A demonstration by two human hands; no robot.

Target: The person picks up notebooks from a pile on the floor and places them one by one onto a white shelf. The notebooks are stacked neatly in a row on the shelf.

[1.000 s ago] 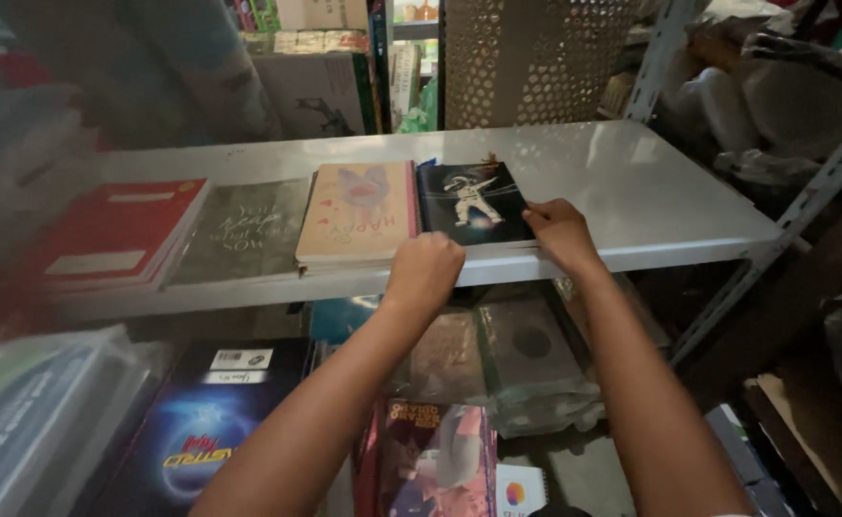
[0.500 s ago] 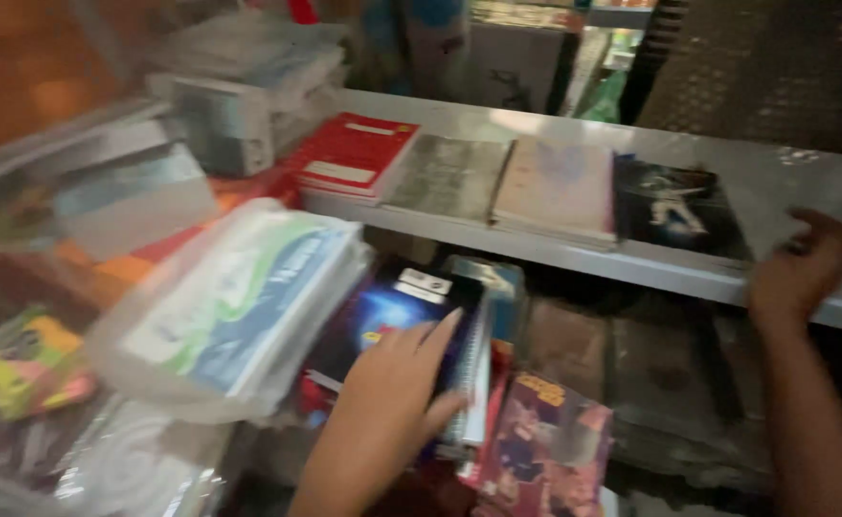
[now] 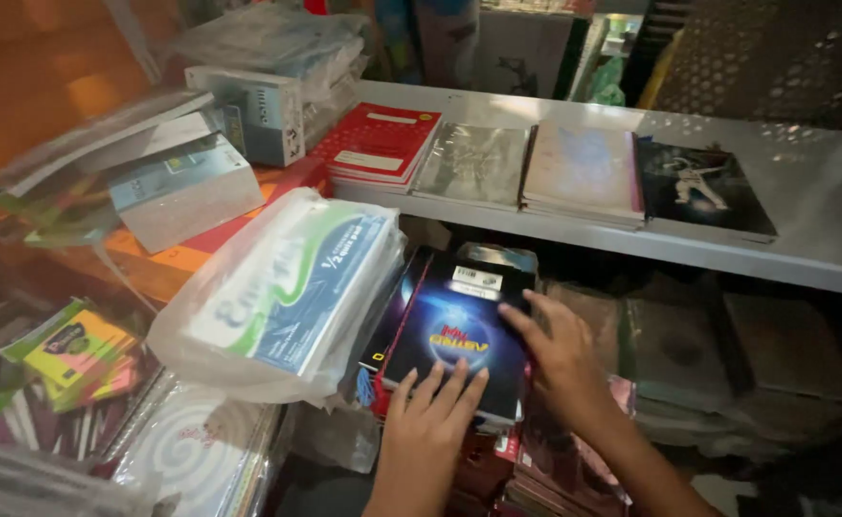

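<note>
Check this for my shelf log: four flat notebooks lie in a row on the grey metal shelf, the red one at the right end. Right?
Not quite. The head view shows the red notebook at the left end of the row on the grey metal shelf; a black notebook lies at the right end.

Light falls from above and behind the shelf (image 3: 804, 258), whose grey top is bright and washed out toward the right, with pale dappled spots. Below its front edge the space sinks into deep shadow, and detail is lost at the lower right. The plastic bag (image 3: 277, 297) shows soft glare. The dark book (image 3: 464, 345) is fairly sharp. The left edge is smeared by motion blur, stretched and warm orange. Both the left hand (image 3: 430, 421) and the right hand (image 3: 560, 359) are slightly soft.
</note>
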